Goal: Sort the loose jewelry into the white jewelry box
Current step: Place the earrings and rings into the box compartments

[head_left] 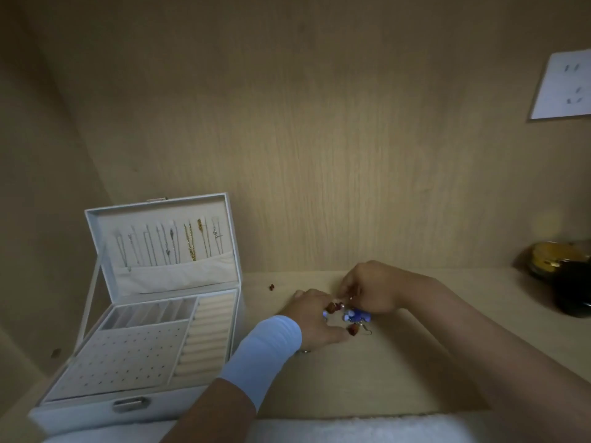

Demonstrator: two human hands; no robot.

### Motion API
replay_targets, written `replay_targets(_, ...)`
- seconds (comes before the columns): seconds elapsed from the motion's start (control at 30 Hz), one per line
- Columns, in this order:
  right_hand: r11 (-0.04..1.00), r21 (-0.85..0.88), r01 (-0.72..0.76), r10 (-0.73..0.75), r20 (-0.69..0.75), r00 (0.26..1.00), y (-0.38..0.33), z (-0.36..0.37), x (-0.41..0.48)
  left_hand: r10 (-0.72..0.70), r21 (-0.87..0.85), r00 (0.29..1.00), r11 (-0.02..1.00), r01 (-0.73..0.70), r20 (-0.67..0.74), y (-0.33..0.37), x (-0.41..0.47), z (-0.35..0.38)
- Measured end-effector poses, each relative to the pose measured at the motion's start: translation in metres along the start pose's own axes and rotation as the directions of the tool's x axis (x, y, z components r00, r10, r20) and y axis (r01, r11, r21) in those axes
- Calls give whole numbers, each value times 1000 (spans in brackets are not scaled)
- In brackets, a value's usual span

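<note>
A: Step in hand is picking. Both grips meet over the loose jewelry (353,316), a small tangle of blue and amber beads on the surface (399,362), to the right of the white jewelry box (80,410).

B: Grip states?

A: The right grip (367,290) has its fingertips curled down, pinching a piece at the far edge of the tangle. The left grip (315,318) lies over the near side, thumb beside an amber earring (355,329) on a wire hook. We cannot tell whether it holds anything.

B: And the box?

A: Lid up, necklaces (190,241) hanging inside it. The perforated earring panel (121,353) and the ring rolls (208,340) look bare.

B: We judge the sort is barely begun for this pile. The next move calls for freeing one earring without dragging its neighbours, then carrying it left to the panel and seating the hook in a hole.

A: Noted: one small red piece (271,286) lies apart, between box and grips.
</note>
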State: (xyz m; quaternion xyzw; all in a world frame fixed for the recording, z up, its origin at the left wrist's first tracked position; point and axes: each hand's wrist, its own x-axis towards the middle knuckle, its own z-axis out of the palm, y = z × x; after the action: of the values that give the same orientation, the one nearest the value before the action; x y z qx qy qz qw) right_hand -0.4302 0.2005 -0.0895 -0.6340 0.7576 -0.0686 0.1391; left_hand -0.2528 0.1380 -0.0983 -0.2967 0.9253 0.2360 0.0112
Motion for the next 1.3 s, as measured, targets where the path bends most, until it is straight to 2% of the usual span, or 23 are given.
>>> replay_targets(0.07, 999, 15, -36, 37, -25, 999, -6, -4, -6, -21, -176, 999, 984, 16, -29, 0, -10, -6)
replay_targets(0.13, 999, 17, -47, 48, -84, 995, -15, -2, -8, -134, -246, 978, 965, 92, -159, -12, -6, -16)
replay_targets(0.2, 1000, 14, -27, 29, -110, 994, -30, 6, -11, -234, -106, 940, 971, 214, -246, -26, 5, -24)
replay_targets(0.27, 999, -30, 25, -28, -105, 994, -46, 20, -10, -333, 74, 922, 933, 353, -196, -35, 13, -29)
replay_targets(0.33, 997, -44, 56, -59, -50, 997, -61, 36, -11, -391, 140, 913, 903, 405, -117, -38, 17, -29)
replay_targets(0.4, 997, -39, 60, -62, -40, 997, -70, 46, -13, -376, 105, 923, 918, 383, -84, -33, 16, -27)
replay_targets(0.53, 987, 47, 156, -143, -204, 968, -68, 54, -12, -252, 86, 964, 962, 259, -78, -24, 5, -23)
replay_targets(0.67, 979, 128, 155, -121, -243, 963, -51, 47, -17, -187, 90, 979, 977, 194, -74, -18, -14, -15)
replay_targets(0.83, 983, 156, 97, -63, -208, 976, -24, 38, -41, -77, 24, 995, 997, 79, -69, 3, -34, 8)
replay_targets(0.97, 918, 395, 26, -2, -61, 998, -8, 22, -72, 55, -59, 998, 997, -56, -23, 22, -44, 28)
replay_targets(1.0, 896, 444, 17, 17, -72, 997, -4, 18, -76, 81, -92, 997, 992, -82, -18, 25, -45, 32)
replay_targets(1.1, 900, 436, -23, 153, -266, 952, 13, 11, -78, 62, -134, 995, 988, -72, -80, 29, -42, 32)
replay_targets(1.17, 940, 330, -84, 197, -326, 925, 23, 10, -74, 10, -35, 987, 999, -16, -161, 25, -39, 25)
replay_targets(1.23, 971, 177, -161, 204, -259, 944, 28, 14, -69, -115, 108, 981, 985, 132, -154, 22, -40, 20)
replay_targets(1.3, 980, 67, -190, 199, -163, 966, 23, 17, -63, -246, 142, 967, 957, 252, -60, 24, -43, 20)
